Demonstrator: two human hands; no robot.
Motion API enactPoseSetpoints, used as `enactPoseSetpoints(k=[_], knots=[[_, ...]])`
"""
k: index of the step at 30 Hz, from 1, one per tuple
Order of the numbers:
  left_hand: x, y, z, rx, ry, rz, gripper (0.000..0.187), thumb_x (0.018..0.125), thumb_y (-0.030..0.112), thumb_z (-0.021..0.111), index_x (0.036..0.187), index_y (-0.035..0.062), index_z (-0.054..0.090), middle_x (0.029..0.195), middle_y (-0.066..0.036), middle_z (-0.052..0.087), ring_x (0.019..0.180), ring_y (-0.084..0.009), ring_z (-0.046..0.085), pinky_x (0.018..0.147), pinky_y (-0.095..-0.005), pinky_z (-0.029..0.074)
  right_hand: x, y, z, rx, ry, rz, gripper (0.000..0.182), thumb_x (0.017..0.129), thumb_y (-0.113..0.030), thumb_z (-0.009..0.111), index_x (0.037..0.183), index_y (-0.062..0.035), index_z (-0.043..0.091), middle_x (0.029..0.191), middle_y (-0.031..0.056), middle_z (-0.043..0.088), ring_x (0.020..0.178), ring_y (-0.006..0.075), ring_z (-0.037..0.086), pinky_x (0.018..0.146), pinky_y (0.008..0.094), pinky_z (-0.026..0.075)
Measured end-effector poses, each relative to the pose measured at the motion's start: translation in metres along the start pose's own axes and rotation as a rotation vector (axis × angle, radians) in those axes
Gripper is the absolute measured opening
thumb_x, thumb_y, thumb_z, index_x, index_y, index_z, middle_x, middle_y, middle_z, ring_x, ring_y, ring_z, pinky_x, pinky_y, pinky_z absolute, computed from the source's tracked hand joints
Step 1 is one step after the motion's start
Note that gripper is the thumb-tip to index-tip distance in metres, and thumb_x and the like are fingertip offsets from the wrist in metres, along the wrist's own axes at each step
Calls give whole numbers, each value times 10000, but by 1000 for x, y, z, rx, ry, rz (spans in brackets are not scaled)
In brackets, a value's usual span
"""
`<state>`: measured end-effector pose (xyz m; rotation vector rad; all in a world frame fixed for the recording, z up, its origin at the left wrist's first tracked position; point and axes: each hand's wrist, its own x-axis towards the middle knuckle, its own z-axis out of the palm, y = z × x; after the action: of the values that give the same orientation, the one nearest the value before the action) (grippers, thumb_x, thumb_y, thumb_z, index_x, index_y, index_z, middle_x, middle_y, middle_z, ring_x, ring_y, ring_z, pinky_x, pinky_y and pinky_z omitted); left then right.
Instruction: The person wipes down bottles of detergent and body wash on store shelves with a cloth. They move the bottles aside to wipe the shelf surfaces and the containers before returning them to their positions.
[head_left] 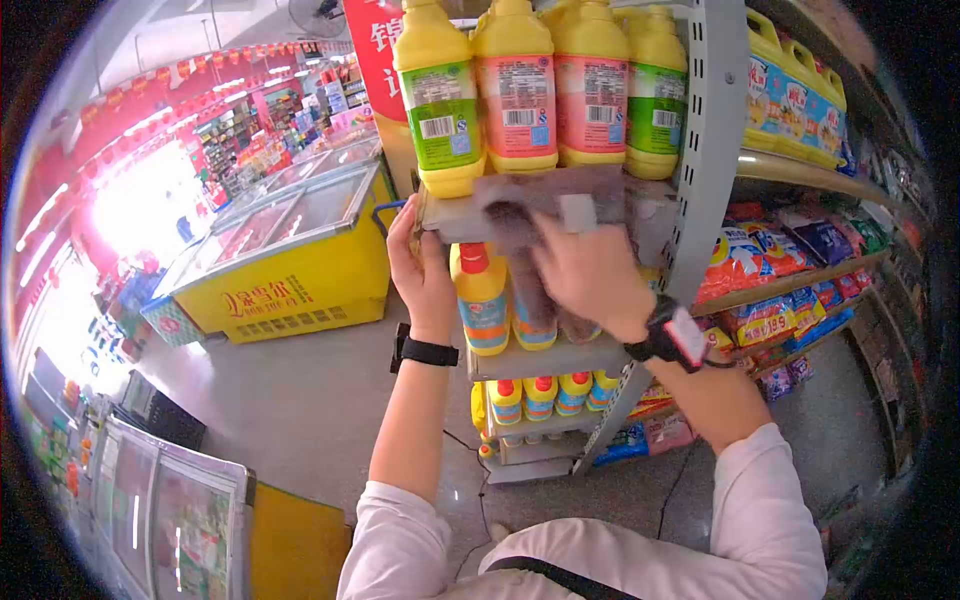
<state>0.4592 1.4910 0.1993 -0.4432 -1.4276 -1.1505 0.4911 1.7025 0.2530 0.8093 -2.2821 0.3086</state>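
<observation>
My right hand [592, 275] is closed on a grey-brown cloth [530, 205], which lies along the upper shelf's front edge and hangs down over the bottles below. At the left end of that shelf [450, 218], my left hand [420, 270] is upright against the corner, its fingers partly curled; whether it grips the edge is hard to tell. Large yellow jugs [515, 90] with green and pink labels stand in a row just above the cloth. Under the shelf, a yellow bottle with a red cap [481, 300] stands beside others partly hidden by the cloth.
Smaller yellow bottles [540, 398] fill a lower shelf. A grey perforated upright [690, 200] borders the rack at the right, with detergent bags [745, 255] beyond it. Yellow-sided freezers [300, 290] stand at the left. Dark cables cross the floor [400, 440].
</observation>
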Motion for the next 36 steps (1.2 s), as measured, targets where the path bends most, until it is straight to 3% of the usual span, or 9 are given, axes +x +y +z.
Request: enactPoseSetpoints(k=[4, 7, 11, 13, 15, 20, 29, 33, 36], knots=[[-6, -18, -8, -130, -37, -169, 350, 954, -8, 470, 1304, -5, 473, 1379, -142, 504, 1285, -252, 469, 1101, -383, 345, 22, -36, 32, 34, 111, -134, 387, 847, -255, 620, 1182, -62, 607, 757, 168, 648, 639, 356, 639, 581, 479, 506], [-5, -12, -6, -363, -33, -268, 348, 967, 10, 482, 1314, -12, 471, 1378, -139, 506, 1271, -244, 482, 1097, -378, 352, 31, -35, 36, 29, 552, -310, 371, 839, -251, 624, 1165, -75, 627, 668, 139, 637, 548, 339, 622, 535, 467, 503], [1, 1, -10, 18, -69, -96, 366, 972, 12, 470, 1337, -10, 465, 1378, -157, 504, 1271, -244, 482, 1094, -373, 356, 5, -6, 14, 92, 193, -140, 244, 834, -222, 613, 1030, -88, 667, 669, 141, 620, 586, 355, 621, 546, 470, 490], [1, 6, -6, -49, -53, -97, 364, 975, 14, 464, 1338, -14, 461, 1380, -156, 502, 1276, -245, 477, 1096, -374, 353, -5, 16, 1, 23, 200, -97, 245, 833, -206, 624, 1026, -60, 660, 726, 166, 630, 685, 368, 633, 579, 481, 485], [1, 6, -7, -29, -63, -78, 365, 976, 11, 455, 1340, -20, 454, 1386, -159, 494, 1281, -242, 472, 1097, -374, 352, -18, 38, -6, -62, 208, -4, 254, 875, -239, 558, 1050, -83, 657, 657, 146, 639, 586, 361, 630, 565, 485, 486], [0, -1, -4, -182, -78, -115, 372, 984, 16, 443, 1355, -21, 427, 1401, -161, 471, 1288, -239, 463, 1098, -372, 350, -28, 70, -17, -123, 332, -131, 288, 870, -216, 591, 1111, -74, 659, 746, 164, 651, 650, 358, 644, 569, 502, 487], [3, -5, -6, -61, -104, -116, 351, 989, 63, 467, 1330, -18, 438, 1382, -160, 481, 1271, -238, 468, 1086, -370, 358, 16, 17, 15, 238, 343, -161, 188, 853, -301, 626, 914, -127, 661, 629, 148, 625, 580, 341, 637, 538, 453, 507], [-2, -4, -9, -199, -40, -289, 368, 987, 124, 502, 1328, 1, 434, 1313, -126, 513, 1207, -220, 502, 1045, -347, 394, 41, -41, 38, 181, 300, -108, 213, 820, -217, 632, 1004, -128, 691, 800, 113, 656, 730, 330, 651, 670, 437, 519], [-4, 2, -10, -232, -7, -373, 364, 994, 118, 483, 1332, -1, 419, 1285, -124, 522, 1182, -216, 517, 1030, -339, 406, 38, -42, 24, 156, 278, -150, 162, 798, -201, 628, 920, -115, 692, 827, 109, 647, 737, 315, 649, 664, 436, 515]])
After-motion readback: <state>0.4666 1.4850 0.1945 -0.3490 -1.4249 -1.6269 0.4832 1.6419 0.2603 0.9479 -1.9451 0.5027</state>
